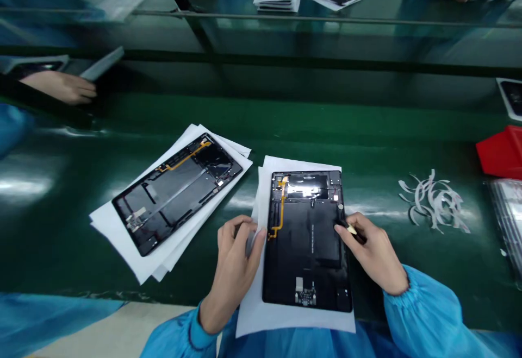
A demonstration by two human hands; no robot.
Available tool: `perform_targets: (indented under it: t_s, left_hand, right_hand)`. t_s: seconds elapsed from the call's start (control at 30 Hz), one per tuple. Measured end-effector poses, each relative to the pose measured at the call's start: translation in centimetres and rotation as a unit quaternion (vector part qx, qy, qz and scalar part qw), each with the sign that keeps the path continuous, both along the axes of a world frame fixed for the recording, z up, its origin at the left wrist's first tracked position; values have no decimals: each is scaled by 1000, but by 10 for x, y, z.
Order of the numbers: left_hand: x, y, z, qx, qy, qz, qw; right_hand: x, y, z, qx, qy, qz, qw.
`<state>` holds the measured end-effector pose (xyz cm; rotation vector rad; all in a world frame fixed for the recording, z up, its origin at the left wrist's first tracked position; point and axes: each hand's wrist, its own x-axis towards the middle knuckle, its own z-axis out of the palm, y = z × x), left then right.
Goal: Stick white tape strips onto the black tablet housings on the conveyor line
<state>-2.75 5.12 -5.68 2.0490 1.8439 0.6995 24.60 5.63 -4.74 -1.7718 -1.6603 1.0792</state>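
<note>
An opened tablet (302, 249), its dark inside facing up, lies on white paper sheets (297, 322) in front of me. It shows an orange flex cable (281, 206) and a small circuit board (305, 295). At its left edge is my left hand (236, 265), fingers curled and thumb tip against the rim. Something greyish and thin shows between thumb and fingers; what it is, I cannot make out. My right hand (373, 249) is closed on a slim dark tool (359, 236), whose tip reaches the tablet's right edge.
Left of me, a second opened tablet (179, 189) lies angled on paper. Curled white strips (436, 200) are piled at right, near a red bin (501, 151) and clear plastic trays (508, 206). Co-workers' hands (61, 86) appear at left and top right. A rail (261, 16) crosses behind.
</note>
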Motion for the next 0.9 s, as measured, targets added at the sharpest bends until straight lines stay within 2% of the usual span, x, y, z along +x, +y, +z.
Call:
perform_targets:
  t_s: [0.07, 0.17, 0.27, 0.33, 0.43, 0.57, 0.67, 0.73, 0.8, 0.87, 0.9]
  left_hand:
    - [6, -2, 7, -4, -72, 25, 997]
    - [13, 1, 22, -63, -205, 56, 975]
    - [23, 31, 37, -85, -282, 49, 954]
    - [30, 72, 44, -69, -307, 42, 948]
    - [39, 157, 49, -65, -332, 38, 940]
    - [43, 274, 40, -84, -336, 62, 936]
    - [40, 330, 33, -73, -312, 86, 943]
    - [35, 348, 33, -49, -286, 94, 952]
    - [30, 351, 36, -11, -254, 98, 962]
    - [26, 336, 38, 29, -222, 84, 971]
    - [26, 322, 38, 42, -207, 62, 975]
  right_hand:
    - [-3, -6, 3, 27, 50, -38, 998]
    - [-11, -4, 10, 80, 103, -109, 985]
    - [-15, 17, 16, 132, 142, -167, 967]
    - [-14, 35, 17, 163, 169, -198, 952]
    - [-6, 55, 11, 185, 176, -232, 939]
    - [1, 60, -8, 151, 138, -247, 947]
    - [2, 60, -19, 135, 118, -246, 952]
    - [1, 61, -21, 131, 108, -239, 956]
    - [0, 62, -19, 139, 101, -230, 958]
    - [1, 61, -14, 158, 95, -220, 958]
    - [1, 60, -11, 168, 94, -217, 957]
